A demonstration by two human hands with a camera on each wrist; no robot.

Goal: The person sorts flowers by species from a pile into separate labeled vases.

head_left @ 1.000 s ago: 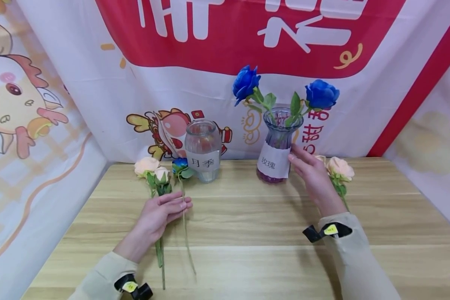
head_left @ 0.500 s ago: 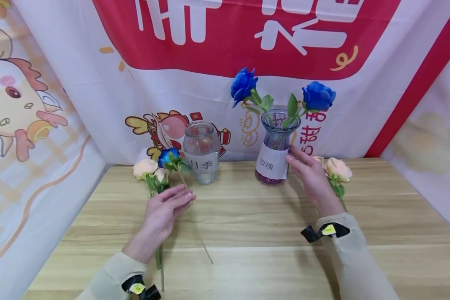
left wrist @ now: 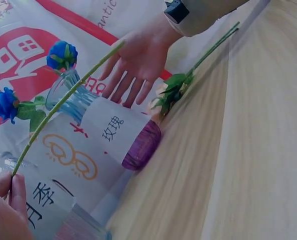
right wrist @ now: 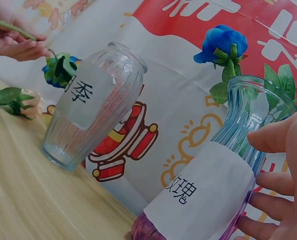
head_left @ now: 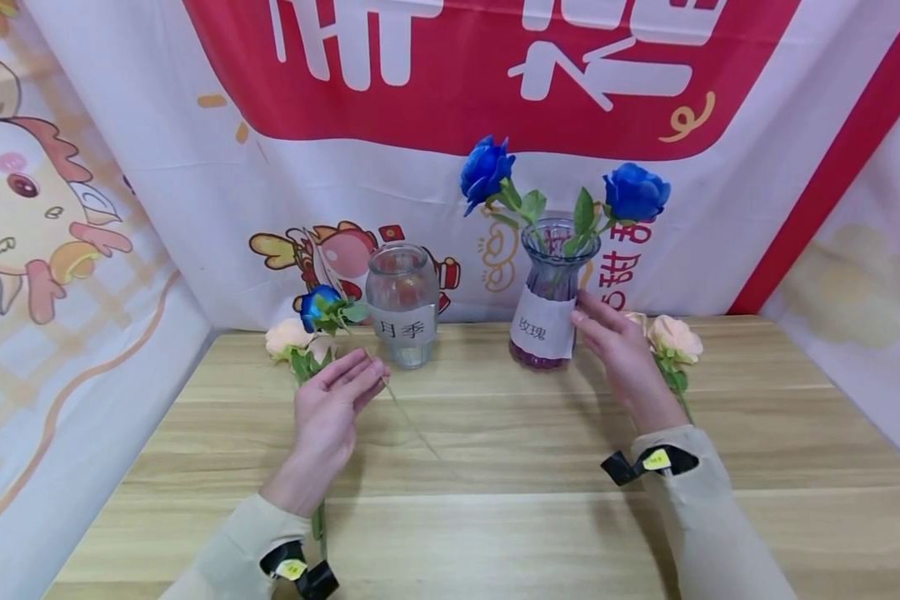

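My left hand (head_left: 333, 417) pinches the thin green stem of a blue rose (head_left: 319, 308). Its bloom tilts up to the left and the stem (left wrist: 63, 105) slants down to the right, over the table. My right hand (head_left: 622, 358) rests its extended fingers against the right side of a blue-purple glass vase (head_left: 534, 357) with a white paper label. Two blue roses (head_left: 636, 192) stand in that vase, leaning apart. Left of it is a clear glass jar (right wrist: 119, 75), also labelled, with no flower in it.
Pale pink flowers (head_left: 288, 337) lie on the wooden table (head_left: 495, 533) under and behind my left hand. More pale pink flowers (head_left: 675, 340) lie right of the vase. A printed cloth backdrop (head_left: 330, 175) rises close behind both vessels.
My left hand has lifted the blue rose from beside the jar, moving up. The bloom has swung left and the stem's lower end right. My right hand stays at the vase.
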